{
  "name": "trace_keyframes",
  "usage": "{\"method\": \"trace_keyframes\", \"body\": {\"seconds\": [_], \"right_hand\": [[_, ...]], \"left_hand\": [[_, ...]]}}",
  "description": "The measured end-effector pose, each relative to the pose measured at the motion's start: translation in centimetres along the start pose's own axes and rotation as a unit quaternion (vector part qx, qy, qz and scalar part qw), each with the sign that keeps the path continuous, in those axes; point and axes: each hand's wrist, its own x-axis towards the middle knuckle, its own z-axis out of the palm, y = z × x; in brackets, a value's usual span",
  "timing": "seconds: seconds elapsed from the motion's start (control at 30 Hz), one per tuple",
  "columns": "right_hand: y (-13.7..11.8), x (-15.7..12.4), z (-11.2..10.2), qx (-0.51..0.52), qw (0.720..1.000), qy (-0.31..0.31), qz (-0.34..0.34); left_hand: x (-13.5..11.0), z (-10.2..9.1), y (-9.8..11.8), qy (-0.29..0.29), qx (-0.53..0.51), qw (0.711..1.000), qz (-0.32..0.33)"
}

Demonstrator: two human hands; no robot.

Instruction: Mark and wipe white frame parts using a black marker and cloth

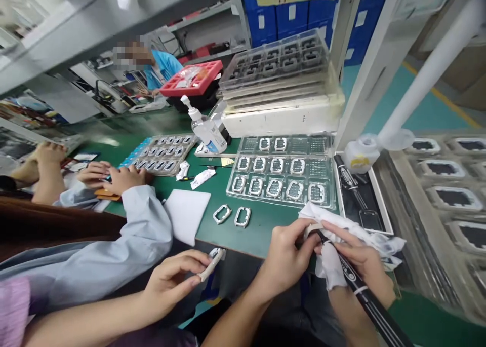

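At far L of the green, flat-topped desk we see a co-worker's two hands in pale-blue sleeves, fingers bent over a small item we can't make out. Just R of them, toward the far edge, lies a pale plastic tray of white frames w/ dark centres. Nr the front edge is a flat white foam sheet; in front of it, past that edge, another co-worker's hand pinches a white oval frame. Clear pump bottle w/ white top is upright farther back. Two loose white rounded frames lie apart nr the front edge; behind, a clear plastic multi-cell tray is part-filled w/ similar pcs.

Our L hand, at the front edge, has thumb + fingers closed on a pale thin-edged frame. Our R hand is wrapped round a thick black pen-shaped tool w/ white bands, tip at the frame; can't tell if touching. Crumpled white cloth is beside/under it. Behind: open white box w/ black insert. Far R: stacked clear trays.
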Motion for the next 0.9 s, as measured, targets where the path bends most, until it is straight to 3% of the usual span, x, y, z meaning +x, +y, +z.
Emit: {"method": "trace_keyframes", "body": {"seconds": [0.17,0.23,0.3,0.4,0.47,0.53,0.6,0.67,0.77,0.9], "right_hand": [[-2.4,0.3,0.5,-0.046,0.997,0.047,-0.050],[-3.0,0.5,0.8,-0.014,0.998,0.042,-0.051],[-3.2,0.6,1.1,0.002,0.998,0.053,-0.031],[-3.3,0.7,1.2,-0.008,0.998,0.057,-0.038],[-3.2,0.7,1.2,-0.014,0.997,0.052,-0.055],[-3.1,0.8,1.2,-0.009,0.997,0.049,-0.058],[-3.0,0.8,1.3,0.001,0.997,0.053,-0.052],[-2.9,0.7,1.3,0.005,0.997,0.054,-0.049],[-2.9,0.6,1.4,0.000,0.997,0.055,-0.050],[-3.0,0.7,1.4,0.002,0.997,0.054,-0.055]], "left_hand": [[-0.5,-0.3,1.5,-0.009,0.022,0.999,0.028],[-1.4,-1.9,2.4,-0.026,0.009,0.999,0.020],[-2.9,-6.1,2.6,-0.031,-0.004,0.999,0.011],[-6.5,-15.4,1.4,-0.030,0.031,0.998,0.038],[-8.9,-20.8,0.1,0.025,0.077,0.995,0.057],[-10.5,-23.8,-1.3,0.024,0.097,0.994,0.048],[-11.0,-24.5,-2.3,0.021,0.102,0.993,0.052],[-11.0,-24.0,-2.8,0.025,0.095,0.993,0.058],[-10.8,-23.0,-2.4,0.032,0.075,0.996,0.038],[-10.9,-23.3,-1.4,0.038,0.065,0.997,0.002]]}}
